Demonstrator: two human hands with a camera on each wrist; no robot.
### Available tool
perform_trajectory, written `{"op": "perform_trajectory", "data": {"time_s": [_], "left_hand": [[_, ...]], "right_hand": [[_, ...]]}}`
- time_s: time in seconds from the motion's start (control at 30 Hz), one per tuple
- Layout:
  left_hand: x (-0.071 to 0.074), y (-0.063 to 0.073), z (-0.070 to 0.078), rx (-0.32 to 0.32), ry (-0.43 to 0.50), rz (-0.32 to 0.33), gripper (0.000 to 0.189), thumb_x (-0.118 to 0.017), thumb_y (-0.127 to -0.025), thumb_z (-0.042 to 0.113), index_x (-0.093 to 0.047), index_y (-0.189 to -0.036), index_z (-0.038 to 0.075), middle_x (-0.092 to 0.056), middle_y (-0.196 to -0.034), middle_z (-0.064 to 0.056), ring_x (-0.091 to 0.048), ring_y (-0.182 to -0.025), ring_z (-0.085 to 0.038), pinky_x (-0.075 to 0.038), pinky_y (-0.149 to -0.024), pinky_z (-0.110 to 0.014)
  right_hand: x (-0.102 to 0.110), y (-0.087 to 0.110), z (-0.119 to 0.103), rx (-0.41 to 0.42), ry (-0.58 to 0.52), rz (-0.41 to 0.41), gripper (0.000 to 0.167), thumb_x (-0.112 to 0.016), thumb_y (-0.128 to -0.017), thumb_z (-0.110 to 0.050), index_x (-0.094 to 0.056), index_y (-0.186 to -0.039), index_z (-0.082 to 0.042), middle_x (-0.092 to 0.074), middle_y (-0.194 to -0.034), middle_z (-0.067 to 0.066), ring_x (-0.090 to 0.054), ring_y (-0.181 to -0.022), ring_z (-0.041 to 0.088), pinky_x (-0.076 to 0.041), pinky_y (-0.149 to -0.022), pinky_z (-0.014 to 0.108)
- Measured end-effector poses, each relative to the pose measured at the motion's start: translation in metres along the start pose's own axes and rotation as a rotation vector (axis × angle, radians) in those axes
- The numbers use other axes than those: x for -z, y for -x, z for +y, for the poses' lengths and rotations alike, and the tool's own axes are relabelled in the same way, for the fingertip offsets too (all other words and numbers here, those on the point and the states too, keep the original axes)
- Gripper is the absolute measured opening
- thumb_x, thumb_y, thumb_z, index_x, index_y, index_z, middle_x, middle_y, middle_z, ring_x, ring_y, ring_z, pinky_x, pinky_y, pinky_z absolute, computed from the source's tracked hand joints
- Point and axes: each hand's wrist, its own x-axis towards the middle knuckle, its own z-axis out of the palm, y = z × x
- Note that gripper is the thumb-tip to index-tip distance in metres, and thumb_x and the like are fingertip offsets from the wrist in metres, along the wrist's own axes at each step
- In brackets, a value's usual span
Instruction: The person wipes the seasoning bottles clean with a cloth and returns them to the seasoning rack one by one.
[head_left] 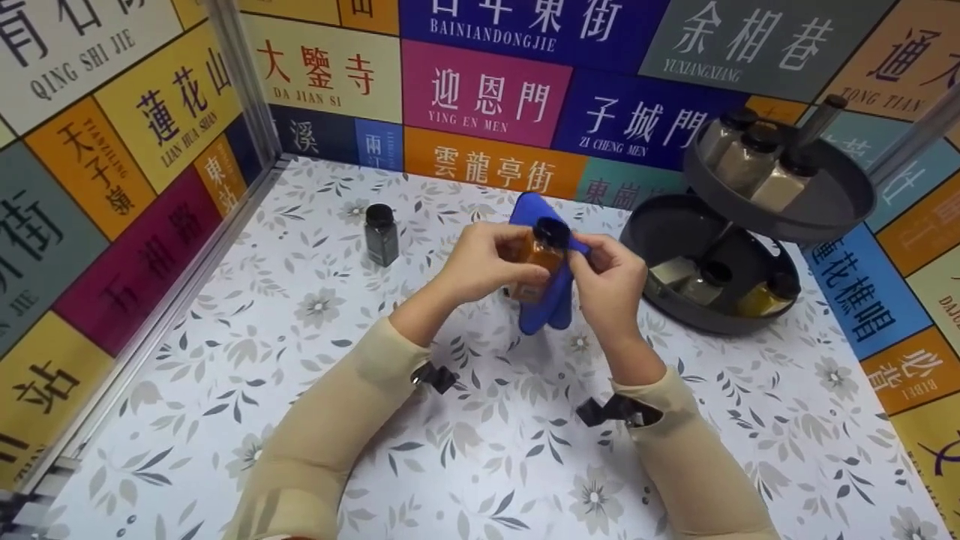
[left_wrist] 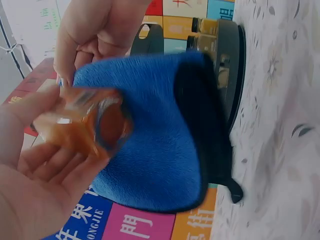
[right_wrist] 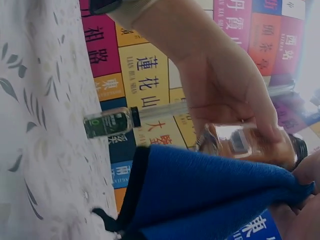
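My left hand (head_left: pixel 487 262) grips a small glass spice jar (head_left: pixel 536 262) of orange-brown powder with a black lid, its base toward the left wrist camera. Pinched in my right hand (head_left: pixel 609 277) is a blue cloth (head_left: pixel 534 319) with dark edging, which hangs down right beside the jar. In the right wrist view the cloth (right_wrist: pixel 200 195) covers part of the view below the jar (right_wrist: pixel 250 145). In the left wrist view the cloth (left_wrist: pixel 155 130) spreads behind the jar (left_wrist: pixel 85 120).
A dark-filled jar (head_left: pixel 382 236) with a black lid stands upright at the back left of the table. To the right is a two-tier black rotating rack (head_left: pixel 810 210) with several spice jars on both tiers. Sign-printed panels (head_left: pixel 480 97) wall the table's back and sides.
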Motion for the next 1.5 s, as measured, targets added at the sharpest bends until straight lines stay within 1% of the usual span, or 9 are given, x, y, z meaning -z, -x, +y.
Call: {"op": "perform_trajectory", "data": {"time_s": [0.1, 0.17, 0.33, 0.5, 0.77, 0.87, 1.03, 1.3, 1.5], "left_hand": [[-0.006, 0.001, 0.003, 0.0, 0.019, -0.062, 0.038, -0.093, -0.084, 0.026, -0.081, -0.118, 0.014, -0.078, -0.095, -0.003, -0.069, -0.084, -0.014, -0.058, -0.078, -0.026], [-0.008, 0.001, 0.005, 0.001, 0.033, -0.051, 0.042, -0.093, -0.084, 0.026, -0.08, -0.122, 0.015, -0.079, -0.098, -0.002, -0.07, -0.085, -0.014, -0.06, -0.08, -0.028], [-0.009, 0.002, 0.006, -0.005, 0.026, 0.101, 0.037, -0.093, -0.084, 0.029, -0.08, -0.116, 0.016, -0.077, -0.094, -0.002, -0.07, -0.082, -0.015, -0.06, -0.077, -0.029], [-0.007, 0.0, 0.002, -0.006, 0.059, 0.243, 0.045, -0.091, -0.087, 0.028, -0.078, -0.127, 0.014, -0.082, -0.105, -0.004, -0.076, -0.093, -0.014, -0.063, -0.086, -0.029], [-0.002, -0.002, 0.002, -0.007, 0.055, 0.338, 0.049, -0.088, -0.089, 0.028, -0.075, -0.134, 0.012, -0.081, -0.113, -0.006, -0.078, -0.099, -0.015, -0.063, -0.091, -0.031], [-0.002, -0.003, 0.004, 0.003, 0.065, 0.331, 0.052, -0.088, -0.09, 0.028, -0.073, -0.137, 0.011, -0.081, -0.115, -0.007, -0.078, -0.101, -0.016, -0.063, -0.092, -0.031], [-0.005, -0.004, 0.003, -0.016, 0.113, 0.279, 0.05, -0.088, -0.089, 0.024, -0.074, -0.134, 0.008, -0.081, -0.112, -0.009, -0.078, -0.097, -0.016, -0.064, -0.089, -0.03], [-0.018, -0.003, -0.001, -0.035, 0.133, 0.08, 0.045, -0.09, -0.087, 0.025, -0.078, -0.127, 0.011, -0.082, -0.108, -0.007, -0.077, -0.09, -0.016, -0.064, -0.084, -0.032], [-0.014, -0.002, -0.002, 0.008, 0.105, 0.151, 0.045, -0.089, -0.088, 0.026, -0.077, -0.129, 0.014, -0.081, -0.108, -0.005, -0.077, -0.095, -0.016, -0.064, -0.088, -0.032]], "right_hand": [[0.006, -0.005, -0.001, -0.02, -0.033, -0.014, 0.021, -0.067, -0.092, 0.012, -0.079, -0.109, 0.006, -0.082, -0.101, 0.014, -0.08, -0.097, 0.017, -0.063, -0.08, 0.023], [0.008, -0.007, -0.004, -0.028, -0.059, -0.03, 0.023, -0.066, -0.093, 0.013, -0.078, -0.111, 0.006, -0.081, -0.104, 0.013, -0.08, -0.101, 0.021, -0.064, -0.082, 0.025], [0.007, -0.005, -0.01, 0.021, -0.051, -0.038, 0.022, -0.07, -0.093, 0.01, -0.079, -0.113, 0.006, -0.081, -0.107, 0.016, -0.08, -0.101, 0.017, -0.063, -0.082, 0.023], [0.001, 0.004, -0.012, 0.076, -0.012, -0.058, 0.022, -0.073, -0.091, 0.012, -0.08, -0.11, 0.005, -0.08, -0.104, 0.023, -0.079, -0.093, 0.011, -0.062, -0.074, 0.021], [-0.002, 0.003, -0.002, -0.066, 0.198, -0.185, 0.018, -0.076, -0.09, 0.004, -0.082, -0.106, 0.001, -0.081, -0.105, 0.019, -0.077, -0.092, 0.009, -0.06, -0.079, 0.017], [0.0, -0.001, 0.0, -0.151, 0.242, -0.238, 0.017, -0.075, -0.09, 0.002, -0.082, -0.106, -0.001, -0.081, -0.102, 0.019, -0.076, -0.086, 0.008, -0.06, -0.075, 0.017], [0.004, -0.005, 0.0, -0.206, 0.161, -0.222, 0.016, -0.073, -0.093, 0.004, -0.079, -0.107, 0.004, -0.08, -0.103, 0.023, -0.076, -0.084, 0.006, -0.062, -0.074, 0.022], [0.016, -0.014, -0.009, -0.015, -0.026, -0.036, 0.017, -0.069, -0.091, 0.015, -0.076, -0.106, 0.011, -0.081, -0.099, 0.011, -0.078, -0.092, 0.009, -0.062, -0.082, 0.022], [0.01, -0.005, -0.015, 0.106, -0.032, -0.032, 0.017, -0.071, -0.09, 0.015, -0.076, -0.106, 0.012, -0.08, -0.1, 0.02, -0.079, -0.09, 0.01, -0.064, -0.079, 0.024]]}}
